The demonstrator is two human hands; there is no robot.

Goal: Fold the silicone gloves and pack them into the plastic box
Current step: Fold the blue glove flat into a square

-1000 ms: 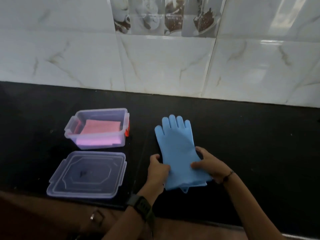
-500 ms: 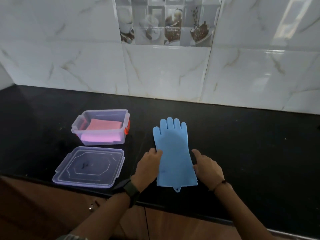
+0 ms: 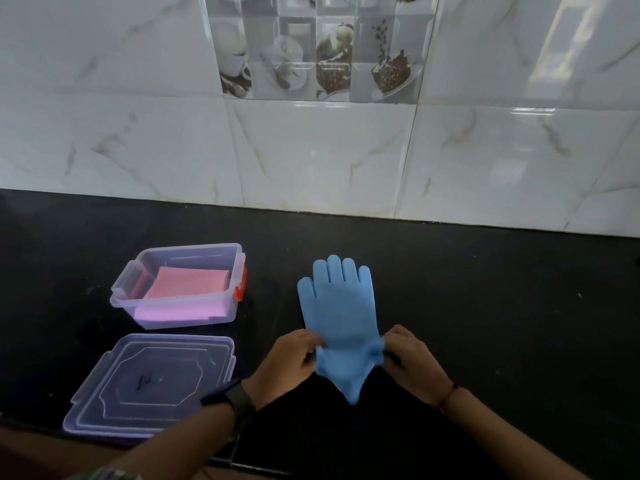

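A blue silicone glove [image 3: 337, 308] lies on the black counter [image 3: 485, 306] with its fingers pointing toward the wall. Its cuff end is lifted off the counter and bunched. My left hand [image 3: 289, 362] pinches the cuff's left edge and my right hand [image 3: 410, 362] pinches its right edge. To the left stands a clear plastic box [image 3: 180, 285] with a folded pink glove [image 3: 188, 284] inside it. The box's clear lid [image 3: 152, 382] lies flat in front of it, near the counter's front edge.
A white marble-tiled wall [image 3: 311, 150] rises behind the counter. The counter's front edge runs just below the lid and under my forearms. A watch sits on my left wrist [image 3: 239, 401] and a thin band on my right wrist.
The glove lay flat with my hands beside it half a second ago. Now both hands grip the cuff edges and have raised and bunched that end. The camera view has tilted up.
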